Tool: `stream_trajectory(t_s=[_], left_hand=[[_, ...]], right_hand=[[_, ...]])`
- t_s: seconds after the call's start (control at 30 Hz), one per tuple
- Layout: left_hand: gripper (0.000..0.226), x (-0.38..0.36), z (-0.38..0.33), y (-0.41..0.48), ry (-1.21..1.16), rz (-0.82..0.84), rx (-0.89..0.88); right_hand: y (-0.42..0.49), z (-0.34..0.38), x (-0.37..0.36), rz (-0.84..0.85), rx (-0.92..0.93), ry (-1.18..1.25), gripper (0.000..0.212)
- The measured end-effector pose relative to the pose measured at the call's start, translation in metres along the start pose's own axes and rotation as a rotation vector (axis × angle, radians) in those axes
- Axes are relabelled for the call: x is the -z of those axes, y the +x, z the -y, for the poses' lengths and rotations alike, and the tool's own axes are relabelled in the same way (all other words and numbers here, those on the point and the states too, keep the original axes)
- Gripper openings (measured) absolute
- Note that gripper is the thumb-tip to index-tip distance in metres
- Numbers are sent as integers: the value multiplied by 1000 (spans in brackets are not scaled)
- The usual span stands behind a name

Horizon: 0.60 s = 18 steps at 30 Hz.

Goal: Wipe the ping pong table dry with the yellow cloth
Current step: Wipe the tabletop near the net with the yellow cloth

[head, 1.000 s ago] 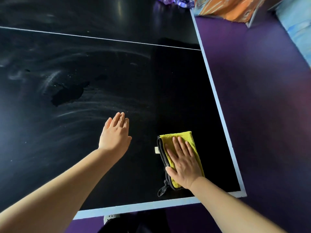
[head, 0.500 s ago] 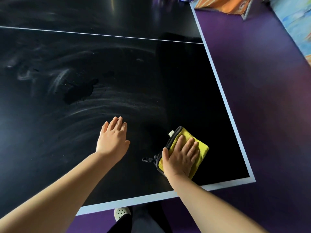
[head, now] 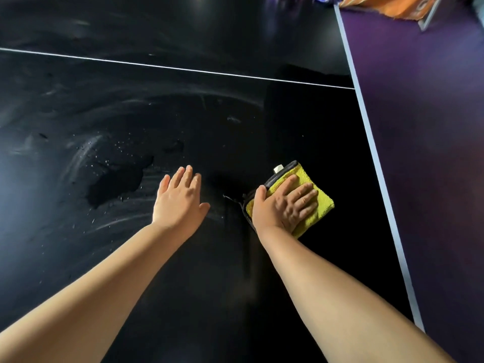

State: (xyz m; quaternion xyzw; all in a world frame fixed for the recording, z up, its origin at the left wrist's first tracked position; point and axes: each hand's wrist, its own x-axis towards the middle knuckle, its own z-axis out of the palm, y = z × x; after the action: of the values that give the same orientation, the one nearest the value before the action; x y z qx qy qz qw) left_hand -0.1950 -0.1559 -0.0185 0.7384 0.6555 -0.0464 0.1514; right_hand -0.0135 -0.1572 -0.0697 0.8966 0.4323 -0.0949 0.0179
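— Where's the yellow cloth (head: 311, 203)?
— Folded on the ping pong table (head: 301, 127), near its right edge — right hand (head: 281, 208) pressing flat on it
— Left hand (head: 179, 200)?
— Fingers straight, flat on the bare top

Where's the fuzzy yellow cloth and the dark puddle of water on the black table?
fuzzy yellow cloth (head: 323, 205): head view, its uncovered right corner.
dark puddle of water (head: 116, 182): head view, its middle.

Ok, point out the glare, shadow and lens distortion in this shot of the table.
Head view: bluish glare washes the ping pong table at far left; a dark shadow band lies around the yellow cloth under the right hand; the wide lens slightly bows the white edge line.
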Motion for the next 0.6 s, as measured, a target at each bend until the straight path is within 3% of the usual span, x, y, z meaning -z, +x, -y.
stream_trajectory(t_s=[0.3,0.47,0.6], left_hand=[[95,23,15,110,122,110,12],[98,24,11,126,180,176,5],[98,24,9,132,209,182,1]], right_hand=[[127,86,12,-41,21,-9,85],[183,124,18,-48,37,10,86],[221,150,24,-57,157,-23,85]])
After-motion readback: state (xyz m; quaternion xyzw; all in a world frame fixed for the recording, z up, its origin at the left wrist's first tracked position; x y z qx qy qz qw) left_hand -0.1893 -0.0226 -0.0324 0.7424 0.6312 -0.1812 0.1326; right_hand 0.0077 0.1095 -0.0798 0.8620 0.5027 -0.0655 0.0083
